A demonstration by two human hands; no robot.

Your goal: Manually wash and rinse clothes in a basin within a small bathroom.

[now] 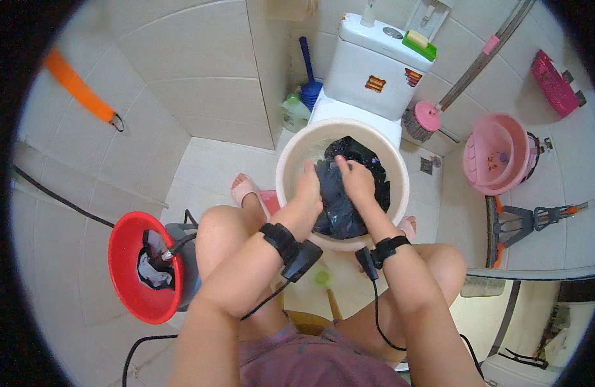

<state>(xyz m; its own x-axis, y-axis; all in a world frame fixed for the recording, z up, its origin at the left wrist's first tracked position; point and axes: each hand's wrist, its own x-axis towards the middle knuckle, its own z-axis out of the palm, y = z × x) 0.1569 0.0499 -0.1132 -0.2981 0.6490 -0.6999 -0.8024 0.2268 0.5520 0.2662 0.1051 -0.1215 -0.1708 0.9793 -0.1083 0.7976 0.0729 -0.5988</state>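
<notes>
A dark wet garment (340,200) lies bunched in a cream plastic basin (400,193) between my knees, with some water showing at the basin's upper left. My left hand (307,186) is at the cloth's left edge, thumb up, its fingers partly hidden behind the palm. On the upper right part of the cloth is my right hand (356,180), closed on the fabric with its thumb pointing up and left. A black strap with a small device is on each wrist.
Beyond the basin stands a toilet (375,72) with a green soap dish (419,46) on its tank. At the left a red basin (117,271) holds clothes and a hose end. A pink-headed brush (427,116), pink basins (495,155) and a squeegee (493,232) are at the right.
</notes>
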